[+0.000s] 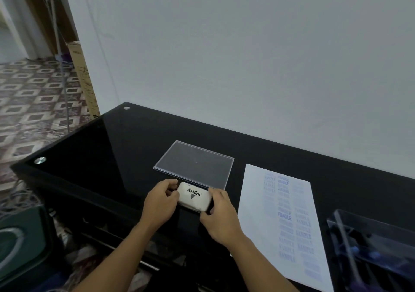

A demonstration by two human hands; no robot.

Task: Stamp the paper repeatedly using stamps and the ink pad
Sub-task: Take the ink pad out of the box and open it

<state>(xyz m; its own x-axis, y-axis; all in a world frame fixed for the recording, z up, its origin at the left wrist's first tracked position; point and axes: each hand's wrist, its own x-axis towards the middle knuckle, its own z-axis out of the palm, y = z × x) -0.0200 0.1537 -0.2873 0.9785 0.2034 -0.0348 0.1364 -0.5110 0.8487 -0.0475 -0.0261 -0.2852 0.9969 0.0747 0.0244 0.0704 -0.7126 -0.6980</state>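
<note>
Head view, entries from left to right.

Floor (33, 94): patterned tiles, far left, beyond the bench.
Cardboard box (83, 78): tall, flat, leaning against the wall corner.
Bench (101, 157): black glass top with round metal fittings at its left corners.
Left hand (158, 204): fingers (171, 194) curled, pinching the left end of the ink pad.
Ink pad (195, 196): white case, lid closed, "Artline" and a dark triangle printed on top. It is held between both hands near the bench's front edge, touching the near edge of the clear plastic sheet. Whether it rests on the bench or is lifted cannot be told.
Clear plastic sheet (195, 163): rectangular, lying flat just behind the ink pad.
Right hand (219, 216): fingers curled round the right end of the ink pad.
Paper (258, 224): white sheet lying flat, right of the hands and apart from them, bearing columns of blue imprints reading "SAMPLE", "FRAGILE" and "AIR MAIL", some faint.
Clear tray (370, 242): far right, just beside the paper; blurred blue shapes inside, too indistinct to identify.
</note>
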